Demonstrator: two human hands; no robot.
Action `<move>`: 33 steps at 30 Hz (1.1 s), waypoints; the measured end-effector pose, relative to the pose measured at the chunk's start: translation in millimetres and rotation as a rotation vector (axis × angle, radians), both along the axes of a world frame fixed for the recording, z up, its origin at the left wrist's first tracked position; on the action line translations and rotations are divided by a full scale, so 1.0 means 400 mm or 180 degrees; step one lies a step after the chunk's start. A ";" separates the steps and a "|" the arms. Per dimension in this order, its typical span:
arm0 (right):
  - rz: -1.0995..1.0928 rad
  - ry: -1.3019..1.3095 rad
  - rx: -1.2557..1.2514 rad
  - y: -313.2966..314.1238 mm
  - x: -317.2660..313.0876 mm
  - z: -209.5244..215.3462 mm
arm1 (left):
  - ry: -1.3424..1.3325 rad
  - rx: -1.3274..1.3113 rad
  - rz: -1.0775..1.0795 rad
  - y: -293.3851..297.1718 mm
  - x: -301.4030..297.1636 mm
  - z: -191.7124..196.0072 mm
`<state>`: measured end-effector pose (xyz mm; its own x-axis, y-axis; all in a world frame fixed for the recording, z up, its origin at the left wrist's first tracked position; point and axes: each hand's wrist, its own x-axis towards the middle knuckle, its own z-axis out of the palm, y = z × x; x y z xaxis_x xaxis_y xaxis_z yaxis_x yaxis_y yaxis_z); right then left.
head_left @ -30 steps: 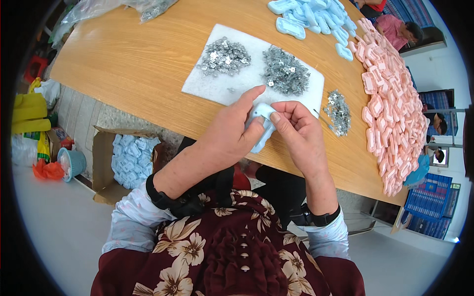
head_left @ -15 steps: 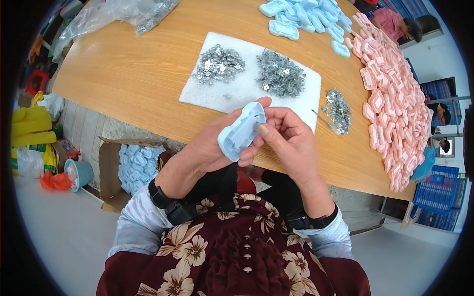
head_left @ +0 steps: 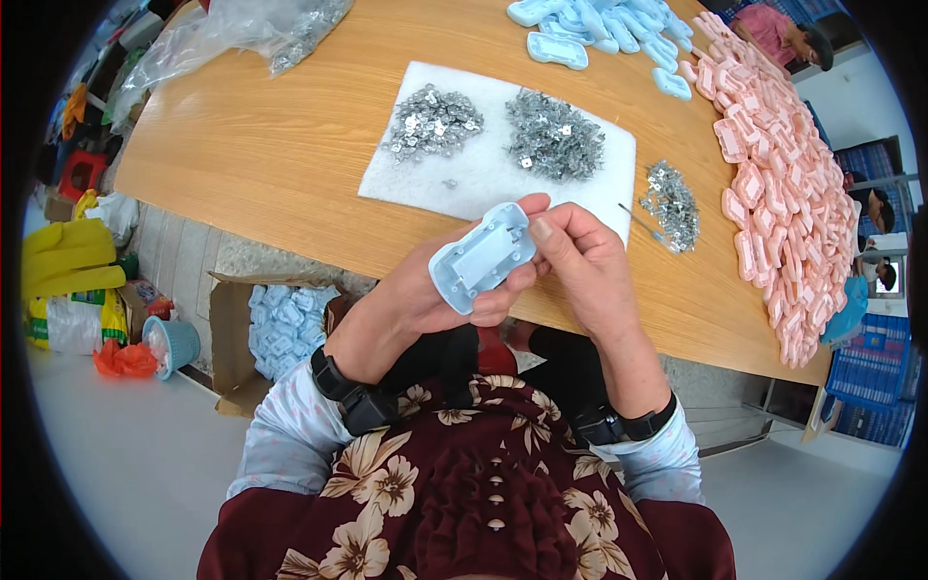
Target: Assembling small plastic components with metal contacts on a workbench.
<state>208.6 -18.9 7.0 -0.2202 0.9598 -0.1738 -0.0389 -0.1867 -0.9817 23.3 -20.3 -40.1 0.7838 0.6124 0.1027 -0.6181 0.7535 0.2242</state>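
A light blue plastic shell (head_left: 480,259), hollow side up, rests in my left hand (head_left: 414,295), whose fingers wrap under and around it. Small posts and a recessed middle show inside the shell. My right hand (head_left: 594,266) is at the shell's upper right end, thumb and forefinger pinched together; whatever sits between them is hidden. Beyond the hands, a white foam sheet (head_left: 416,184) bears two heaps of small metal pieces, a left heap (head_left: 433,121) and a right heap (head_left: 553,135). Another metal heap (head_left: 671,206) lies on the wood, with a thin tool (head_left: 643,221) beside it.
Pink shells (head_left: 773,213) cover the right side of the wooden table (head_left: 261,145); blue shells (head_left: 599,29) lie at the far edge. A plastic bag (head_left: 242,34) is far left. On the floor stand a carton (head_left: 235,329) of blue parts and a blue basket (head_left: 181,345). Another person (head_left: 773,34) sits far right.
The view has shifted slightly. My right thumb and fingers have moved from inside the shell to its right end, and the shell's hollow now faces up more fully. My left hand still holds it.
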 end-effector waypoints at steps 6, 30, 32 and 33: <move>-0.0033 -0.0271 0.0245 -0.007 -0.029 -0.003 | -0.0044 0.0005 0.0003 -0.009 0.007 -0.010; 0.0024 -0.1523 0.1097 -0.050 0.042 0.001 | 0.2090 0.0509 0.2318 -0.272 -0.653 -0.084; 0.0055 -0.1502 0.1132 -0.040 0.047 -0.008 | 0.3008 0.0045 0.2548 -0.362 -0.764 -0.172; 0.0049 -0.1508 0.1119 -0.037 0.048 -0.014 | 0.3337 -0.0358 0.2536 -0.407 -0.791 -0.213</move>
<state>227.9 -33.8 1.3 -0.2106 0.9750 0.0715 0.4191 0.1561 -0.8944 -292.9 -182.9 -125.3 -0.1164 0.9050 -0.4092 -0.4705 0.3126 0.8252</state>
